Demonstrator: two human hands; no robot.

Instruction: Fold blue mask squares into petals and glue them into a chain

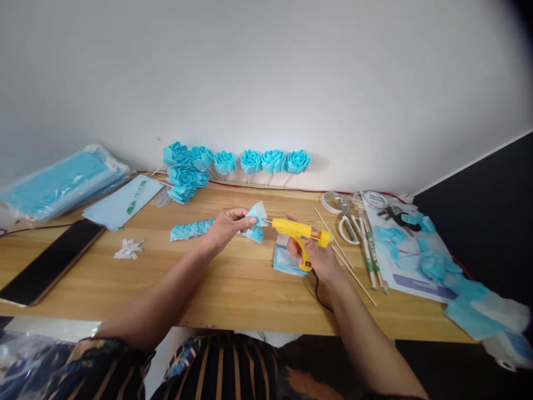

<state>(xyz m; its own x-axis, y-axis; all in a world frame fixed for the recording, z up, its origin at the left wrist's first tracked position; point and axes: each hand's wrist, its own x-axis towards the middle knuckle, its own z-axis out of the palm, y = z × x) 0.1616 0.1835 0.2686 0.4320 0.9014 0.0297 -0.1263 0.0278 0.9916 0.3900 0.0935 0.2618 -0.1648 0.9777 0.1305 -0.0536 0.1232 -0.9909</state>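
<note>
My left hand [231, 223] pinches a folded light-blue fabric petal [259, 211] above the table. My right hand [318, 256] is wrapped round the handle of a yellow hot glue gun [297, 229]. The gun's metal nozzle points left and meets or nearly meets the petal's lower edge; I cannot tell if it touches. Beneath my left hand runs a row of folded blue petals [189, 230], partly hidden by the hand. A stack of blue fabric squares [287, 261] lies below the gun, partly covered by my right hand.
Several blue fabric roses [273, 161] on sticks lean along the wall. At left lie a bagged blue pack [70, 180], a phone [52, 261] and white strips [129, 249]. Scissors [348, 225], tape [333, 203], wooden sticks [353, 272] and blue scraps [437, 261] lie at right.
</note>
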